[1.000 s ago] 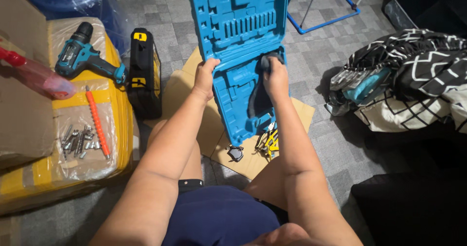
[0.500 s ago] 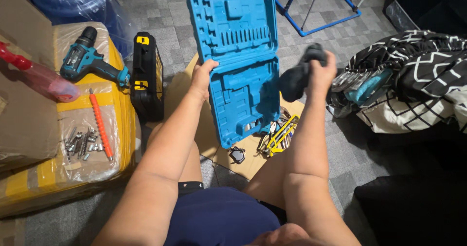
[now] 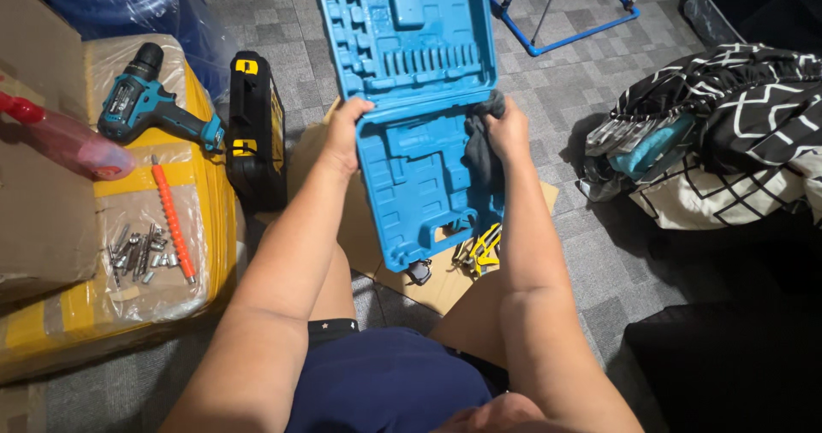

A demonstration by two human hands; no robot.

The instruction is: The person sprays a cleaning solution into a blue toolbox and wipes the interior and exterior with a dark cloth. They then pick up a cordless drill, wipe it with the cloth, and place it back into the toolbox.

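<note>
From the head camera, looking down past the person's knees, an open blue tool case is held up off the floor, its moulded inside facing the camera, with the lid half above and the base half below. The left hand has its grip closed on the left edge of the case near the hinge line, thumb on the inside face. The right hand is closed around a dark cloth, pressed against the right side of the lower half, with the cloth hanging down along that edge. Under the case lies a sheet of cardboard on the grey carpet floor, and yellow-handled pliers and a small dark object rest on it just below the case's bottom edge. To the left stands a black and yellow case on its edge, beside a yellow wrapped box. On that box lie a teal cordless drill, an orange flexible shaft and a heap of metal bits. A red spray bottle lies on the brown carton further left. To the right sits a black and white patterned fabric, well apart from the case.
</note>
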